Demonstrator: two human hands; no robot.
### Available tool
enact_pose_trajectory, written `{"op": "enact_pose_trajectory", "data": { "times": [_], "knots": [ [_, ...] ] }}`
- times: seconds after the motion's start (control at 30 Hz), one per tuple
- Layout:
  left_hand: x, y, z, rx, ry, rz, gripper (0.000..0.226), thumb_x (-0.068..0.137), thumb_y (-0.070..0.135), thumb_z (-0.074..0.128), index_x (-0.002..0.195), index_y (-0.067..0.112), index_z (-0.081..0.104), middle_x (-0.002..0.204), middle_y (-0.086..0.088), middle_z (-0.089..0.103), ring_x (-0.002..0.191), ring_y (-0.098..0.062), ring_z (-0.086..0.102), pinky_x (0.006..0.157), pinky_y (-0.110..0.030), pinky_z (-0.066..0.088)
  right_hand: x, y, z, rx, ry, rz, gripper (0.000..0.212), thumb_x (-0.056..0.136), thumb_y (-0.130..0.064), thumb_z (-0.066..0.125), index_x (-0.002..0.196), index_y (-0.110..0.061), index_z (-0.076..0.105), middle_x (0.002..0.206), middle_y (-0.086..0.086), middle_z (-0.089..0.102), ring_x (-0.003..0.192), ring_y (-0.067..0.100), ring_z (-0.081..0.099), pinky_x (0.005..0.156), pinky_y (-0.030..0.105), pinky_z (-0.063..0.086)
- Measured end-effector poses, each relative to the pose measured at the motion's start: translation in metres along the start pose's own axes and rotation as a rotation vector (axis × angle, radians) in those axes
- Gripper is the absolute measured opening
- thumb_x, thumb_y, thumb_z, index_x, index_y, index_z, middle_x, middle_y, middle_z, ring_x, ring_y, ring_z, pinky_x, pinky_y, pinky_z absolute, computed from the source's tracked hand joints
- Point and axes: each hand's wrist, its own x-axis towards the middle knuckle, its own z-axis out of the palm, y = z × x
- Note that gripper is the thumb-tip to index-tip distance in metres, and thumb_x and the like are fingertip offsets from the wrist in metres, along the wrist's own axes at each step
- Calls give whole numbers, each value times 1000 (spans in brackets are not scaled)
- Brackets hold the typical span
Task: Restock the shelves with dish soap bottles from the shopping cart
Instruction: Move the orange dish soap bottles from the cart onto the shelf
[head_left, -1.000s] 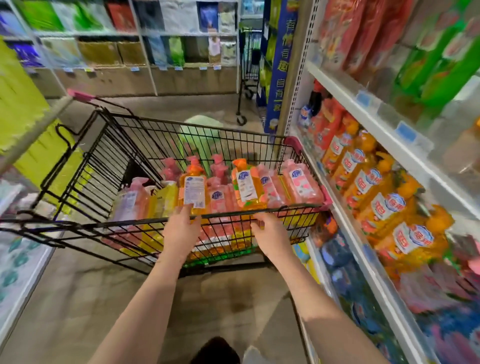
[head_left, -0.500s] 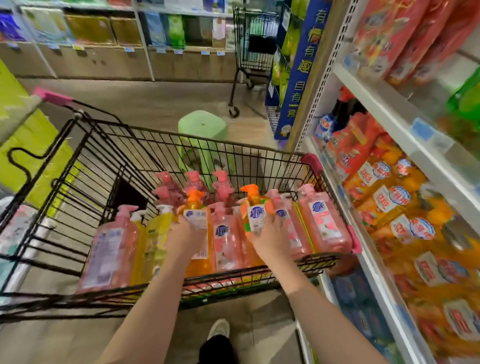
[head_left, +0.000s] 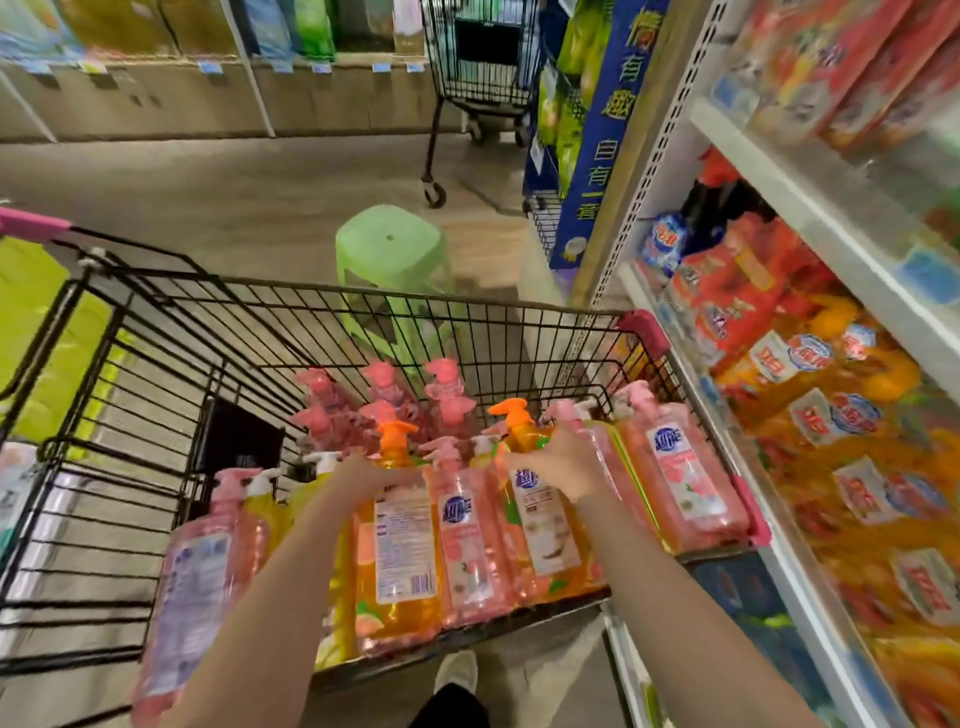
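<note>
A black wire shopping cart (head_left: 156, 322) stands in front of me, filled with several pink, orange and yellow dish soap pump bottles. My left hand (head_left: 363, 475) grips the neck of an orange bottle (head_left: 397, 551) just below its pump. My right hand (head_left: 558, 460) grips the neck of a second orange bottle (head_left: 545, 535) with a white label. Both bottles stand among the others in the cart. A pink bottle (head_left: 470, 540) stands between them. The shelf (head_left: 841, 431) to the right holds orange dish soap bottles.
A green plastic stool (head_left: 392, 260) stands on the floor beyond the cart. A second black cart (head_left: 480, 78) is parked further back by a blue display stand (head_left: 592, 135). Shelving lines the far wall. My shoe (head_left: 457, 670) shows below the cart.
Both hands have reached over the cart's near rim and deeper in, from the bottle bodies to the necks of the two orange bottles. The view has moved closer and tilted down.
</note>
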Motion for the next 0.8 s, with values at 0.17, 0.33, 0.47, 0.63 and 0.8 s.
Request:
{"op": "enact_pose_trajectory", "data": {
  "times": [0.17, 0.33, 0.47, 0.63, 0.8],
  "knots": [
    [5, 1, -8, 37, -135, -13, 114, 45, 67, 82, 129, -4, 50, 119, -23, 61, 105, -37, 62, 73, -42, 52, 10, -9, -3, -131, -98, 45, 82, 60, -55, 82, 117, -3, 55, 117, 7, 58, 114, 26, 55, 90, 33, 47],
    [1, 0, -13, 112, -159, -7, 113, 57, 68, 76, 146, 17, 29, 145, -9, 41, 124, -28, 47, 90, -38, 50, 13, -17, 3, -142, -95, 42, 47, 56, -48, 84, 61, -19, 48, 82, 1, 68, 80, 19, 68, 65, 29, 52],
    [-2, -4, -6, 91, -112, 25, 108, 60, 65, 76, 142, 9, 34, 132, -8, 49, 109, -24, 53, 82, -35, 50, 4, -21, 7, -121, -93, 15, 41, 60, -37, 85, 61, -20, 48, 70, -4, 62, 65, 13, 60, 59, 27, 51],
    [-13, -16, 1, -8, -74, 2, 61, 65, 57, 77, 94, 8, 58, 93, -4, 58, 78, -18, 54, 79, -37, 52, -2, -19, 6, -48, -111, 16, 36, 64, -31, 85, 71, -16, 53, 69, -4, 57, 62, 10, 57, 60, 24, 50],
    [-31, -21, -5, -126, 1, 33, 91, 41, 68, 77, 110, 11, 61, 104, -6, 65, 88, -22, 63, 76, -37, 54, -21, -28, -1, -31, -78, 12, 48, 67, -32, 84, 95, -9, 52, 75, -5, 50, 70, 9, 55, 66, 26, 49]
  ]
}}
